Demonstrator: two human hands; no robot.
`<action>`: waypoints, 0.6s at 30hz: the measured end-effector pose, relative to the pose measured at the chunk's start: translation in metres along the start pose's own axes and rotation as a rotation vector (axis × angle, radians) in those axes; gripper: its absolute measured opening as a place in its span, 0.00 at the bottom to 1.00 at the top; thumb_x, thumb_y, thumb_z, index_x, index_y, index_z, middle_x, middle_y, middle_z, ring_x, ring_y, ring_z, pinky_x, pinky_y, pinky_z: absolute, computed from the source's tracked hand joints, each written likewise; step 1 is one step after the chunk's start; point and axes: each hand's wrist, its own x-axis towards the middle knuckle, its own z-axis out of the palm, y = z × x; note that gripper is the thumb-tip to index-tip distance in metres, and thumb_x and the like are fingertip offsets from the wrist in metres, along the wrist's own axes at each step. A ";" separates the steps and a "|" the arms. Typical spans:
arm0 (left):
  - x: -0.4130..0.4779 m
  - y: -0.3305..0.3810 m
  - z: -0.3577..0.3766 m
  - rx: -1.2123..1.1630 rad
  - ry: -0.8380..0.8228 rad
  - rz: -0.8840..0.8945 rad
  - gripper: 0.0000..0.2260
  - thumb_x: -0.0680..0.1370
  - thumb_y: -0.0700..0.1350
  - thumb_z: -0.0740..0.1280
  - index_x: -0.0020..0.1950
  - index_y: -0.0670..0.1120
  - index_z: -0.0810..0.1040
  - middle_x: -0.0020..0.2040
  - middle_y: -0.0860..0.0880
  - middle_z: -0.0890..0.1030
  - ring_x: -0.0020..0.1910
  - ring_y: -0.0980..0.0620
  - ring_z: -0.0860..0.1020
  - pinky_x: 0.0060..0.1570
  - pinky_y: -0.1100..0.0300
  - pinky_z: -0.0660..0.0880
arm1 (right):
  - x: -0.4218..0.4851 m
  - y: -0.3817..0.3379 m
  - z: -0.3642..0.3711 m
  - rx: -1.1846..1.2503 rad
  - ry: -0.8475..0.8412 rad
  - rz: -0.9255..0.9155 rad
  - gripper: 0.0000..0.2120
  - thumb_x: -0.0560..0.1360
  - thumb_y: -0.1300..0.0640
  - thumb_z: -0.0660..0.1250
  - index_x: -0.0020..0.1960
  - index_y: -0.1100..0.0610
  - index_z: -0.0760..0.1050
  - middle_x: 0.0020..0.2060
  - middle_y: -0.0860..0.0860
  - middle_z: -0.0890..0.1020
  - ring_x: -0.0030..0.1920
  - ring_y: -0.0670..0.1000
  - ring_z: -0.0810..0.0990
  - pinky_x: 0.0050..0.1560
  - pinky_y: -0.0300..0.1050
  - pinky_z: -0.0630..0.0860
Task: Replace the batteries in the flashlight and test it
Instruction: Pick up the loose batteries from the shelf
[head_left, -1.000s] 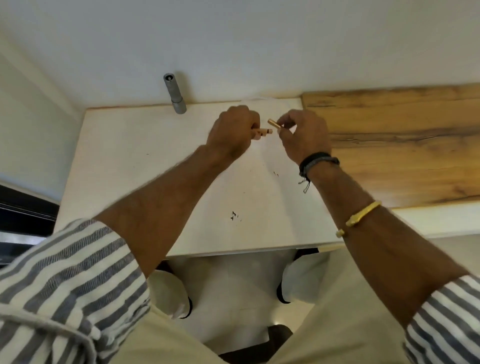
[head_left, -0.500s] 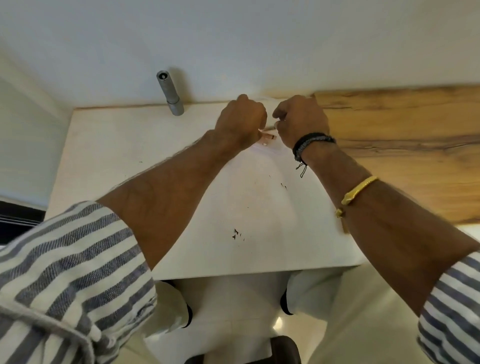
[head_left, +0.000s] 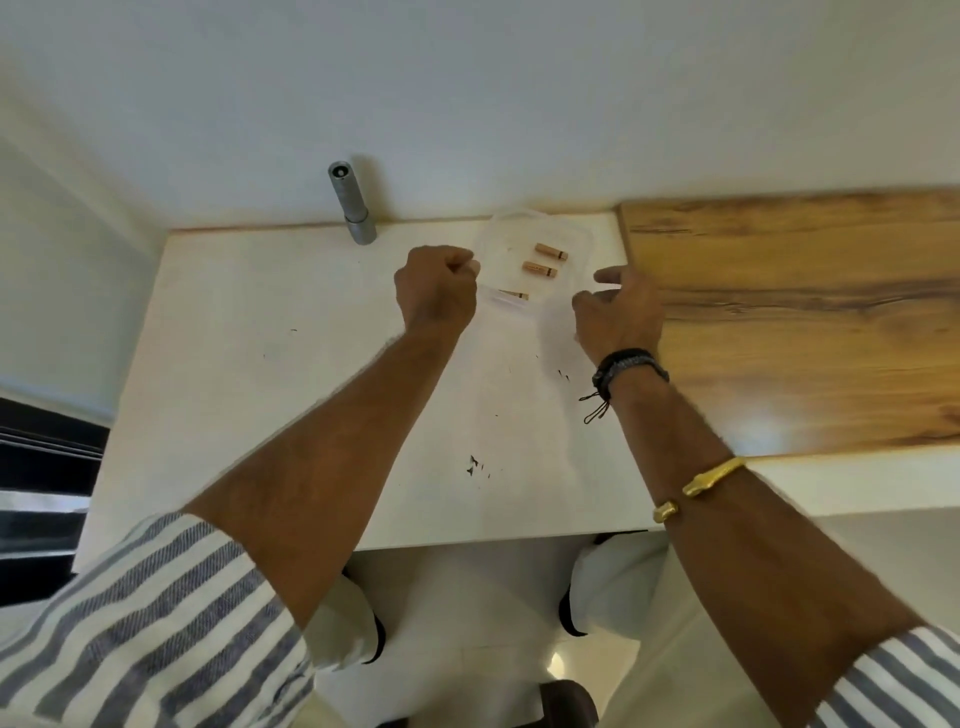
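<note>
We're over the white desk (head_left: 260, 364), and the flashlight (head_left: 352, 208) stands upright at eleven o'clock, right at the back edge by the wall, well apart from both hands. Dead ahead at twelve o'clock lies a clear plastic packet (head_left: 576, 244), with two copper-coloured batteries (head_left: 539, 269) side by side on it and a third battery (head_left: 513, 296) at its near edge, partly veiled by plastic. The left grip (head_left: 436, 291) is curled into a fist just beside that third cell, at nine o'clock of the packet; whether it pinches the plastic or hides something, I cannot tell. The right grip (head_left: 618, 312) hovers at four o'clock of the packet, fingers loose and spread, holding nothing. My read is that the cells are being sorted, with nothing loaded yet. To do it well, keep spent and fresh cells apart, lift one at a time by the body, check which end carries the raised terminal, and bring the flashlight close rather than reaching across. Round cells on slick plastic may well roll.
</note>
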 end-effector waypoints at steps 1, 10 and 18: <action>-0.002 0.000 0.002 -0.032 0.002 -0.032 0.05 0.76 0.42 0.71 0.49 0.45 0.86 0.48 0.49 0.86 0.49 0.46 0.84 0.56 0.51 0.80 | 0.000 0.000 0.001 0.032 -0.015 0.012 0.14 0.76 0.63 0.65 0.61 0.54 0.76 0.51 0.53 0.83 0.53 0.56 0.84 0.56 0.54 0.82; -0.004 0.000 0.017 -0.167 0.012 -0.160 0.08 0.72 0.42 0.76 0.51 0.45 0.85 0.49 0.48 0.86 0.49 0.48 0.84 0.54 0.53 0.81 | 0.019 -0.014 -0.001 -0.029 0.028 -0.095 0.17 0.78 0.66 0.63 0.64 0.58 0.80 0.61 0.52 0.83 0.63 0.51 0.80 0.61 0.41 0.76; 0.005 0.008 0.019 -0.109 0.006 -0.109 0.11 0.72 0.42 0.76 0.54 0.44 0.85 0.53 0.47 0.86 0.53 0.48 0.83 0.59 0.52 0.79 | 0.031 -0.019 0.003 -0.069 -0.042 -0.135 0.18 0.78 0.65 0.62 0.65 0.56 0.80 0.63 0.52 0.82 0.62 0.52 0.80 0.56 0.35 0.68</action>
